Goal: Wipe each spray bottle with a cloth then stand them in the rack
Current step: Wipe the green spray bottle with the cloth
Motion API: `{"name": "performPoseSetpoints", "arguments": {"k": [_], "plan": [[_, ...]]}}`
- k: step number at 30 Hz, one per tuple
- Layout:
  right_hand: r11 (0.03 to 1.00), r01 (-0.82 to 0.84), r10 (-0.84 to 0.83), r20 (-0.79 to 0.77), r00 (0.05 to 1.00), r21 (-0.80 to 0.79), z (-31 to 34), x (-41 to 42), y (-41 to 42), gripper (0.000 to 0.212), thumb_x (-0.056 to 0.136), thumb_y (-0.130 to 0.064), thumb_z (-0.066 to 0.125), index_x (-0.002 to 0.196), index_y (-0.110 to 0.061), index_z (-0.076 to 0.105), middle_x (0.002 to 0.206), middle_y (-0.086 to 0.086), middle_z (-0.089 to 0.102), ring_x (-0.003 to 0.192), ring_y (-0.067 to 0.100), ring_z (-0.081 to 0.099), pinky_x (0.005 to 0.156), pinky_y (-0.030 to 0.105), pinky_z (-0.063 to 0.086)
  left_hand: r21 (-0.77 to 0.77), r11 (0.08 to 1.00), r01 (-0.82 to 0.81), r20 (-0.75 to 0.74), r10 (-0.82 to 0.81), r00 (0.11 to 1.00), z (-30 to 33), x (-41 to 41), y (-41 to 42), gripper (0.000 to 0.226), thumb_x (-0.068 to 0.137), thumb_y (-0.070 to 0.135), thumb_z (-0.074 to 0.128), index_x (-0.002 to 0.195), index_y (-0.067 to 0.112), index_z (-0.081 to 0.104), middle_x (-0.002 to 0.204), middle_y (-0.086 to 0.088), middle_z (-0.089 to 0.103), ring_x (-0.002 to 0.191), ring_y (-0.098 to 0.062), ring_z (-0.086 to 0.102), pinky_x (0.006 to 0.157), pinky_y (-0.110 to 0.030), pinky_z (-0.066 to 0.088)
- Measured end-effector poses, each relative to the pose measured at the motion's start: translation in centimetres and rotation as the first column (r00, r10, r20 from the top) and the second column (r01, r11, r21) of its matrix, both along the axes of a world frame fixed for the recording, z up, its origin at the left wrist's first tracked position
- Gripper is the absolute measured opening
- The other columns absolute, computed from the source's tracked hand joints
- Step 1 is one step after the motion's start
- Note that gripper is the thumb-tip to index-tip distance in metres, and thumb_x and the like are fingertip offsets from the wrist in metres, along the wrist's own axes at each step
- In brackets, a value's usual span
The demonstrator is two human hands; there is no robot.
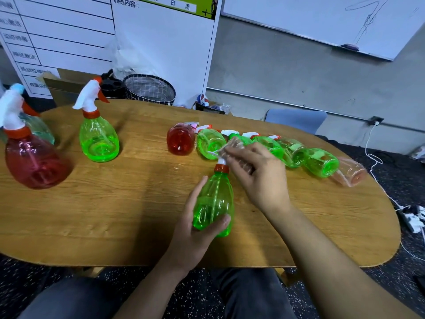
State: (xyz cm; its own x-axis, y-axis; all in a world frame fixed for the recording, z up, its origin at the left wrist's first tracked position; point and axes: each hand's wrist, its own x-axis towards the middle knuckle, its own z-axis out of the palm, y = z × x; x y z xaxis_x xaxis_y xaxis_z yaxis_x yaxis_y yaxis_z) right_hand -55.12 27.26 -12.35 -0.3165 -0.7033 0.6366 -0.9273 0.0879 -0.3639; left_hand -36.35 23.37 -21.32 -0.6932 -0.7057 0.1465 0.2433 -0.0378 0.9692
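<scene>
Left hand point(195, 224): holds a green spray bottle point(213, 203) round its lower body, thumb across the front, above the near middle of the bench point(115, 215)
Right hand point(257, 173): fingers curled round a crumpled clear plastic wrap point(234, 148) at the bottle's white sprayer top, just above its red collar
Held bottle: tilted, neck pointing away from the person, base toward them
Lying bottles: a row on their sides along the far right of the bench, a red bottle point(180, 141) at the left end, then several green ones point(210, 143), bases facing the person, close together or touching
End of the row: a pale pink bottle point(351, 172) lies near the bench's right edge
Standing bottles: a green one point(99, 139) upright at far left, a large red one point(34, 160) nearer the left edge, a bluish one partly hidden behind it
Behind the bench: a wire basket point(150, 89) with a checked liner, beside a white board
</scene>
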Motion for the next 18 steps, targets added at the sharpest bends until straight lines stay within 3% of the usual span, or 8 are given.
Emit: {"name": "performPoseSetpoints", "arguments": {"k": [2, 3, 7, 12, 14, 18], "plan": [[0.986, 0.137, -0.129, 0.092, 0.987, -0.091, 0.0, -0.6, 0.0, 0.026, 0.098, -0.041, 0.071, 0.121, -0.03, 0.079, 0.097, -0.008, 0.067, 0.082, 0.007, 0.064, 0.07, 0.038, 0.056, -0.007, 1.0, -0.019, 0.002, 0.019, 1.0, 0.1, 0.0, 0.1, 0.088, 0.084, 0.026, 0.084, 0.158, 0.046, 0.041, 0.149, 0.017, 0.061, 0.135, -0.007, 0.06, 0.103, -0.022, 0.053], [0.988, 0.12, -0.11, 0.102, 0.989, -0.1, -0.2, -0.5, 0.0, 0.026, 0.098, -0.039, 0.072, 0.121, -0.029, 0.079, 0.096, -0.008, 0.067, 0.082, 0.007, 0.064, 0.071, 0.038, 0.056, -0.009, 1.0, -0.024, 0.002, 0.024, 1.0, 0.1, 0.0, 0.0, 0.088, 0.084, 0.026, 0.084, 0.158, 0.045, 0.041, 0.148, 0.018, 0.061, 0.135, -0.007, 0.061, 0.105, -0.024, 0.054], [0.985, -0.173, 0.171, 0.053, 0.984, 0.019, -0.9, 1.2, 0.4, 0.027, 0.098, -0.038, 0.071, 0.123, -0.03, 0.077, 0.096, -0.01, 0.062, 0.083, 0.006, 0.064, 0.07, 0.038, 0.056, 0.003, 1.0, -0.023, 0.0, 0.023, 1.0, -0.1, -0.1, -0.2, 0.09, 0.083, 0.035, 0.086, 0.159, 0.046, 0.04, 0.151, 0.012, 0.06, 0.138, -0.013, 0.06, 0.114, -0.043, 0.051], [0.987, 0.133, -0.126, 0.07, 0.989, -0.093, -0.1, -1.2, 0.5, 0.026, 0.099, -0.039, 0.071, 0.122, -0.03, 0.079, 0.096, -0.008, 0.066, 0.082, 0.007, 0.064, 0.072, 0.037, 0.055, -0.008, 1.0, -0.02, 0.002, 0.02, 1.0, 0.0, 0.0, 0.0, 0.089, 0.083, 0.037, 0.086, 0.158, 0.049, 0.04, 0.151, 0.016, 0.059, 0.137, -0.009, 0.06, 0.107, -0.029, 0.054], [0.986, 0.141, -0.138, 0.039, 0.99, -0.087, -0.4, -1.3, 1.0, 0.025, 0.099, -0.038, 0.072, 0.121, -0.029, 0.079, 0.095, -0.006, 0.066, 0.082, 0.007, 0.063, 0.072, 0.036, 0.053, -0.006, 1.0, -0.024, 0.001, 0.024, 1.0, 0.1, 0.0, -0.1, 0.089, 0.083, 0.036, 0.086, 0.158, 0.049, 0.04, 0.148, 0.015, 0.062, 0.135, -0.009, 0.062, 0.103, -0.026, 0.055], [0.997, 0.073, -0.073, 0.006, 0.997, -0.004, -2.4, -0.8, 3.3, 0.028, 0.098, -0.041, 0.067, 0.121, -0.028, 0.078, 0.092, -0.007, 0.063, 0.077, 0.012, 0.063, 0.063, 0.04, 0.057, 0.047, 0.996, -0.073, -0.033, 0.075, 0.997, -0.1, -0.3, -0.3, 0.09, 0.078, 0.04, 0.087, 0.156, 0.049, 0.044, 0.148, 0.011, 0.063, 0.135, -0.012, 0.063, 0.109, -0.037, 0.055]]}}
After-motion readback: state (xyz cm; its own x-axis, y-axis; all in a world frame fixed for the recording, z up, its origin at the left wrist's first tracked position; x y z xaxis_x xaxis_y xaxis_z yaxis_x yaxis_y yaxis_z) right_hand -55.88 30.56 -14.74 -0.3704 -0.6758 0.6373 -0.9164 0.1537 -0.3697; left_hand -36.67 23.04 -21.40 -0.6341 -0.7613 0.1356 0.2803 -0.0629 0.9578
